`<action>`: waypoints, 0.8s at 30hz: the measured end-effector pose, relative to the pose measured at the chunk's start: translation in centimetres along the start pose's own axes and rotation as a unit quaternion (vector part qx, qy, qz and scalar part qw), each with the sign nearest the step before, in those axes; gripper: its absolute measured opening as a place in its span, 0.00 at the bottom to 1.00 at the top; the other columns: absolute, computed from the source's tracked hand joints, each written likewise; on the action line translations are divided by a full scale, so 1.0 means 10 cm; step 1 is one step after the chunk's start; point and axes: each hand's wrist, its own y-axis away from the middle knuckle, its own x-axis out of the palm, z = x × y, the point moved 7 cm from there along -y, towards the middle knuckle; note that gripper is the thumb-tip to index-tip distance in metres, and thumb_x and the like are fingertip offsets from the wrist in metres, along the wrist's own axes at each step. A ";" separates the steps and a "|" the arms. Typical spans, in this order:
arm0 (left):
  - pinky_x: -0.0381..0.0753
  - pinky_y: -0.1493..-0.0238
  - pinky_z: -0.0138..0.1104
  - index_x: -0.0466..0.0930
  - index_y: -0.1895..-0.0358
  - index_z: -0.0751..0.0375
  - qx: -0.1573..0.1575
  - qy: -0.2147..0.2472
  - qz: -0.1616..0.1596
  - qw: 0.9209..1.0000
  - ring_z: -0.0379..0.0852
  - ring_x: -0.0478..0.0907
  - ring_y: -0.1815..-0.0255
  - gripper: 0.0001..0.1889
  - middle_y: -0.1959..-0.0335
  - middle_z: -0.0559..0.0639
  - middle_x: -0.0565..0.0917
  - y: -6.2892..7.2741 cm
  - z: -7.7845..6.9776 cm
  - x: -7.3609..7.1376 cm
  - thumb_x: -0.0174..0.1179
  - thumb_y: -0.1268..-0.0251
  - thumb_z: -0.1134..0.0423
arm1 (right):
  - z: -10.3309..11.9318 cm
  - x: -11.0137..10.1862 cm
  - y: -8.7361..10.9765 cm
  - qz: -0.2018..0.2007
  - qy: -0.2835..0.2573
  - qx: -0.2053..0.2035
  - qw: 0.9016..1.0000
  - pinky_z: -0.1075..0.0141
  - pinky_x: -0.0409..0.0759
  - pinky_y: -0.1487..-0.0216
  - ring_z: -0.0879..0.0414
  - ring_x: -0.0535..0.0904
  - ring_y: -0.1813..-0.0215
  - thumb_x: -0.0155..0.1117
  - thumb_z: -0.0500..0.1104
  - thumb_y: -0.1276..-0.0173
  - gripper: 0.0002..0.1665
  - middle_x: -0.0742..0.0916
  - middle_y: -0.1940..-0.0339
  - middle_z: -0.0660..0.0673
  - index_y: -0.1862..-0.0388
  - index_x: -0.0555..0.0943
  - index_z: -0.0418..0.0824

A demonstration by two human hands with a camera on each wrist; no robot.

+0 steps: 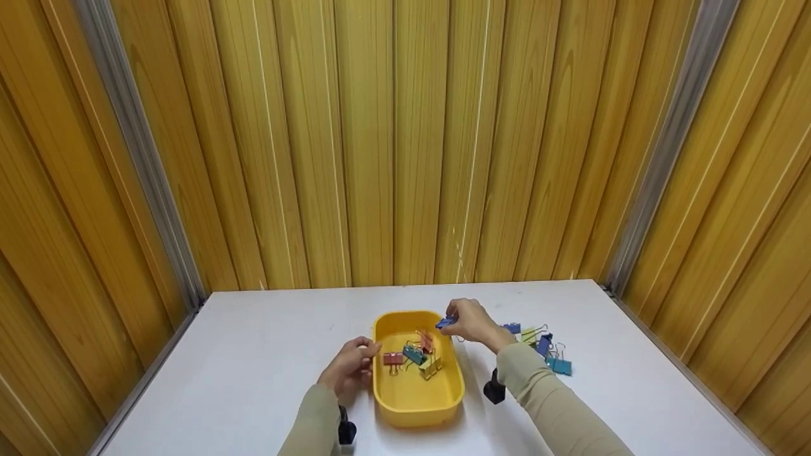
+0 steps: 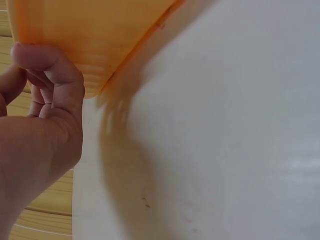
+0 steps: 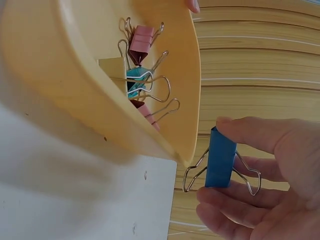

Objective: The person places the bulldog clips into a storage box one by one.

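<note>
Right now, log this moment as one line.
left hand: holding yellow tray by left rim; right hand: pinching blue clip near tray's far right corner; in tray: mixed clips; table at right: more clips

Tray (image 1: 418, 396): sat on the table (image 1: 266, 361).
Inner clips (image 1: 414, 354): lay in it.
Outer clips (image 1: 543, 346): lay to its right.

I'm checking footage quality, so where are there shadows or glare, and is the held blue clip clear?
Left wrist view: broad, soft shadow on the table beside the tray, pale glare near the right edge; right wrist view: shadow beside the tray, held blue clip fairly sharp; head view: faint shadows by the tray, clip too small for detail.
</note>
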 end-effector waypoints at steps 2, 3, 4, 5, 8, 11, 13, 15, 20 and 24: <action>0.72 0.76 0.28 0.68 0.55 0.59 -0.001 -0.001 -0.003 1.000 0.41 0.73 0.74 0.14 0.65 0.53 0.78 0.00 0.00 0.00 0.60 0.33 0.56 | 0.03 0.02 -0.01 -0.006 0.007 -0.014 1.000 0.57 0.82 0.57 0.52 0.79 0.63 0.77 0.40 0.47 0.18 0.85 0.65 0.40 0.61 0.82 0.33; 0.73 0.75 0.28 0.69 0.54 0.60 -0.004 -0.002 -0.004 1.000 0.41 0.73 0.73 0.14 0.64 0.54 0.79 0.00 0.00 0.00 0.60 0.33 0.56 | 0.04 0.02 -0.01 -0.009 0.008 -0.020 1.000 0.57 0.81 0.57 0.52 0.80 0.63 0.77 0.40 0.48 0.18 0.85 0.65 0.40 0.61 0.82 0.33; 0.73 0.75 0.29 0.69 0.53 0.60 -0.006 -0.004 -0.006 1.000 0.42 0.73 0.73 0.15 0.62 0.54 0.79 0.00 0.01 0.01 0.60 0.33 0.56 | 0.06 0.03 -0.01 -0.012 0.009 -0.026 1.000 0.56 0.81 0.57 0.51 0.80 0.63 0.77 0.40 0.48 0.18 0.85 0.65 0.40 0.61 0.82 0.33; 0.74 0.74 0.29 0.69 0.52 0.59 -0.010 -0.005 -0.008 1.000 0.42 0.74 0.72 0.15 0.61 0.55 0.80 0.00 0.01 0.01 0.60 0.33 0.56 | 0.07 0.04 -0.02 -0.013 0.008 -0.029 0.999 0.56 0.81 0.57 0.51 0.80 0.62 0.77 0.40 0.48 0.18 0.85 0.65 0.40 0.61 0.82 0.32; 0.75 0.73 0.29 0.69 0.48 0.59 -0.021 -0.006 -0.015 1.000 0.42 0.75 0.71 0.17 0.55 0.58 0.81 -0.01 0.02 0.01 0.60 0.33 0.55 | 0.10 0.06 -0.02 -0.013 0.005 -0.033 0.999 0.55 0.81 0.56 0.50 0.80 0.61 0.77 0.40 0.48 0.19 0.86 0.64 0.39 0.61 0.82 0.32; 0.76 0.72 0.29 0.69 0.47 0.58 -0.022 -0.006 -0.017 1.000 0.42 0.75 0.70 0.17 0.53 0.59 0.81 -0.01 0.02 0.01 0.59 0.33 0.55 | 0.13 0.09 -0.03 -0.006 0.003 -0.026 1.000 0.55 0.81 0.55 0.51 0.80 0.61 0.76 0.40 0.47 0.19 0.85 0.63 0.40 0.60 0.81 0.33; 0.75 0.73 0.29 0.70 0.49 0.59 -0.017 -0.008 -0.014 1.000 0.42 0.75 0.70 0.16 0.56 0.58 0.81 -0.02 0.02 0.01 0.59 0.32 0.56 | 0.14 0.11 -0.03 -0.003 0.004 -0.021 1.000 0.55 0.80 0.54 0.51 0.79 0.61 0.76 0.40 0.47 0.18 0.85 0.63 0.40 0.60 0.81 0.33; 0.74 0.73 0.29 0.70 0.51 0.59 -0.013 -0.008 -0.010 1.000 0.43 0.75 0.71 0.15 0.59 0.56 0.80 -0.03 0.02 0.02 0.60 0.33 0.55 | 0.14 0.12 -0.03 0.002 0.005 -0.014 1.000 0.56 0.80 0.53 0.52 0.78 0.61 0.77 0.41 0.47 0.19 0.85 0.64 0.41 0.60 0.81 0.34; 0.74 0.73 0.29 0.70 0.53 0.58 -0.007 -0.010 -0.003 1.000 0.43 0.75 0.72 0.15 0.62 0.54 0.80 -0.04 0.02 0.05 0.60 0.33 0.54 | 0.13 0.14 -0.03 0.009 0.008 -0.011 1.000 0.56 0.81 0.54 0.53 0.78 0.62 0.77 0.42 0.48 0.20 0.84 0.64 0.41 0.60 0.81 0.34; 0.74 0.74 0.29 0.70 0.52 0.59 0.000 -0.027 -0.001 1.000 0.44 0.75 0.72 0.15 0.62 0.55 0.81 -0.04 0.01 0.07 0.59 0.32 0.54 | 0.11 0.14 -0.02 0.011 0.009 -0.009 1.000 0.57 0.81 0.53 0.53 0.78 0.62 0.77 0.43 0.47 0.20 0.84 0.64 0.42 0.60 0.81 0.35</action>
